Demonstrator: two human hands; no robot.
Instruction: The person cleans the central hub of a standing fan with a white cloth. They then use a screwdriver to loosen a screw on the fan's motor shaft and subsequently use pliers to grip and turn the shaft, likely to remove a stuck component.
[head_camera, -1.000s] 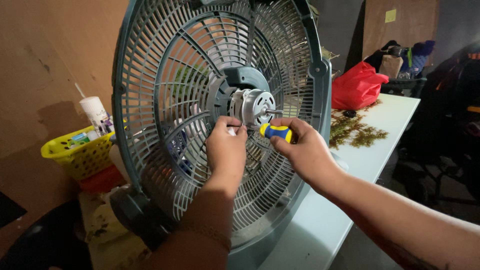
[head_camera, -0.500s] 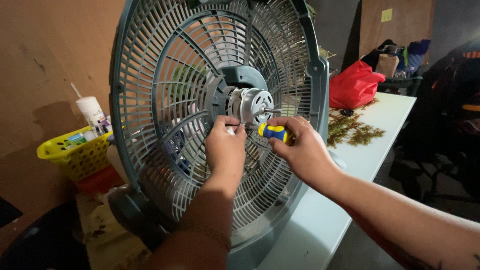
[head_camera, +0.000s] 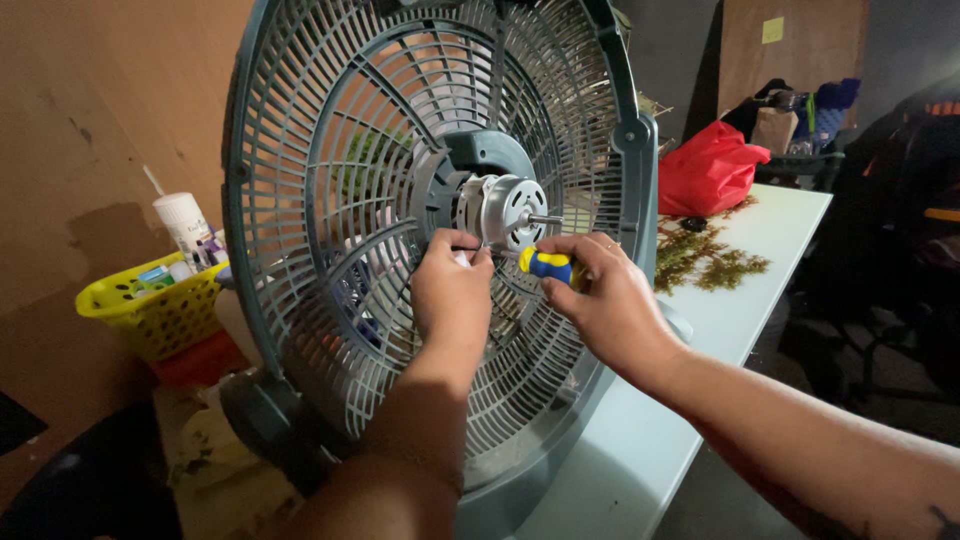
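A large grey-blue fan grille (head_camera: 330, 300) stands upright on the white table (head_camera: 770, 270), its silver motor (head_camera: 505, 210) with a bare shaft showing at the hub. My left hand (head_camera: 452, 295) reaches up to the hub, fingertips pinched against the grille just left of the motor. My right hand (head_camera: 610, 300) grips a short screwdriver with a yellow and blue handle (head_camera: 547, 265), its tip pointed at the lower edge of the motor.
A yellow basket (head_camera: 150, 310) with small bottles and a white tube sits at the left by the brown wall. A red bag (head_camera: 710, 170) and green moss-like scraps (head_camera: 710, 262) lie on the table behind the fan. Dark bags and a chair stand at the right.
Both hands stay at the hub with only small shifts; the screwdriver handle has turned slightly and the view has drifted a little.
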